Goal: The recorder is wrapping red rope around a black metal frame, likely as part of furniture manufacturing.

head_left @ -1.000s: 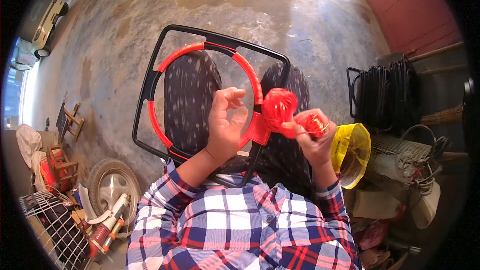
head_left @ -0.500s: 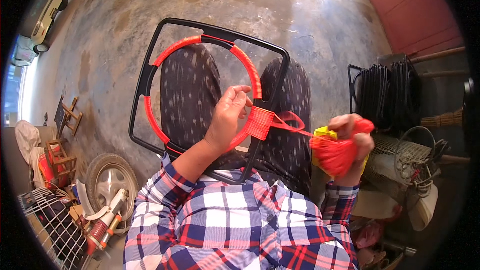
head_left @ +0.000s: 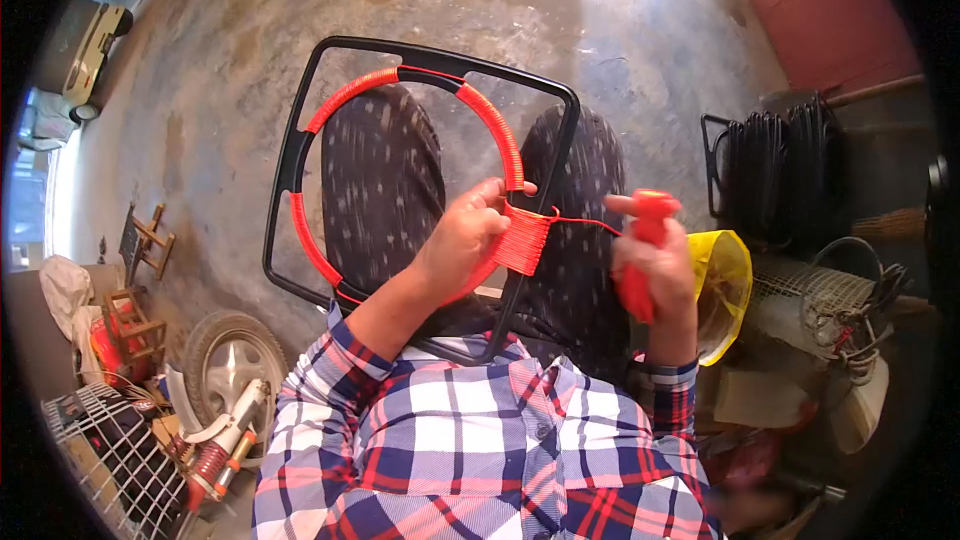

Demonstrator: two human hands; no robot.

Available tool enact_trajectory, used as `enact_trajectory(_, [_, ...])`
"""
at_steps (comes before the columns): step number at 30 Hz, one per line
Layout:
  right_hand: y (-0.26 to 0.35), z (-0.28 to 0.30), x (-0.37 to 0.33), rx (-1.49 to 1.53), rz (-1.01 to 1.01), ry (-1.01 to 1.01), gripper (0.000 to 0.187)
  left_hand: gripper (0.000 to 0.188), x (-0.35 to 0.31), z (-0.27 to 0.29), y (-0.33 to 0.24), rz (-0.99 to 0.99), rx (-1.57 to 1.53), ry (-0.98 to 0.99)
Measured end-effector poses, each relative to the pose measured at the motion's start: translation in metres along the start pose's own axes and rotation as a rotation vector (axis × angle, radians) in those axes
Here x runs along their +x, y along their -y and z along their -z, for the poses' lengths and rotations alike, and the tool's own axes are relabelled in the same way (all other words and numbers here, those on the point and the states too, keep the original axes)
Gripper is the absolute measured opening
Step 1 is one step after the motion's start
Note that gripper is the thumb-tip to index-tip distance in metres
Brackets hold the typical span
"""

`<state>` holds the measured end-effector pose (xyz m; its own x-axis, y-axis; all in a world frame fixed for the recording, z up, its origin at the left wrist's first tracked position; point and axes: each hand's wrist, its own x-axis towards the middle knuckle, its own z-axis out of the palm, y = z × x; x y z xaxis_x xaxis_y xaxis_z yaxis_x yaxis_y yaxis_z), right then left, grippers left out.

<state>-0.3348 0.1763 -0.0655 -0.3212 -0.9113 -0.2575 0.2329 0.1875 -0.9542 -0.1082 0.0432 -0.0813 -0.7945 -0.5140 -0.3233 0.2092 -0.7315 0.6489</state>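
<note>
A black metal frame (head_left: 450, 61), squarish with a ring inside it, lies tilted across my lap. Red cord (head_left: 489, 125) is coiled tightly round stretches of the ring. At the ring's right side a broad red wrapped band (head_left: 522, 243) joins ring to outer bar. My left hand (head_left: 465, 235) is closed on the ring beside this band, a fingertip showing past the ring. My right hand (head_left: 657, 265), somewhat blurred, is off to the right, closed round a bundle of red cord (head_left: 655, 204). From it a taut strand runs to the band's upper right corner.
A yellow-rimmed bag or basket (head_left: 738, 280) stands just right of my right forearm. Beyond it are stacked black frames (head_left: 770, 170) and a mesh roll (head_left: 800, 295). On the left lie a wheel (head_left: 235, 365), a white wire rack (head_left: 115, 460) and small wooden stools (head_left: 150, 245).
My right hand has moved left and slightly up with the cord bundle, uncovering the yellow-rimmed thing. The loose loop beside the band has tightened into one strand. My left fingers have closed on the ring.
</note>
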Motion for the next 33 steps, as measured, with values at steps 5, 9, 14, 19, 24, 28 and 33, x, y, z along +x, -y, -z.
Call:
enact_trajectory(5, [0.009, -0.031, 0.019, -0.463, 0.047, 0.285, 0.019, 0.04, -0.001, -0.003, -0.003, 0.035, -0.04, -0.003])
enact_trajectory(9, [-0.001, -0.012, 0.029, -0.222, -0.105, 0.271, 0.015, 0.038, 0.0, -0.003, -0.003, 0.033, -0.046, 0.003])
enact_trajectory(14, [0.0, -0.027, 0.02, 0.373, -0.072, 0.105, 0.016, 0.037, -0.002, -0.003, -0.003, 0.04, -0.058, 0.014])
enact_trajectory(19, [-0.02, -0.055, 0.018, 1.167, 0.038, 0.244, 0.014, 0.038, 0.001, -0.007, -0.001, 0.037, -0.089, -0.013])
enact_trajectory(24, [-0.034, -0.045, 0.039, 1.014, 0.044, 0.257, 0.012, 0.039, -0.002, -0.008, -0.004, 0.072, -0.134, -0.012])
enact_trajectory(28, [-0.025, -0.05, 0.04, 0.825, -0.014, 0.097, 0.012, 0.038, 0.0, -0.007, -0.005, 0.081, -0.1, -0.043])
enact_trajectory(33, [-0.023, -0.054, 0.043, 0.624, -0.047, 0.015, 0.012, 0.036, 0.001, -0.009, -0.005, 0.085, -0.154, -0.066])
